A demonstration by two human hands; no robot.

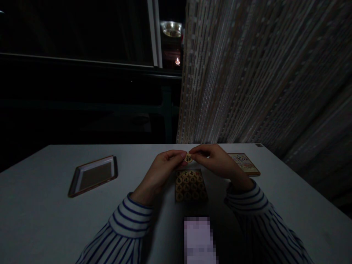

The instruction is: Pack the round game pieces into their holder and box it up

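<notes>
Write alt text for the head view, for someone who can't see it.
The left hand and right hand, in striped sleeves, hold a round character-marked piece near boxed rows of similar pieces on a dimly lit white table. A shallow tray lies left, a patterned flat item right.

A white desk stands dimly lit. Beyond its far left corner is a dark window with a pale frame; a string curtain hangs behind the far right corner, two lights glowing between.
</notes>
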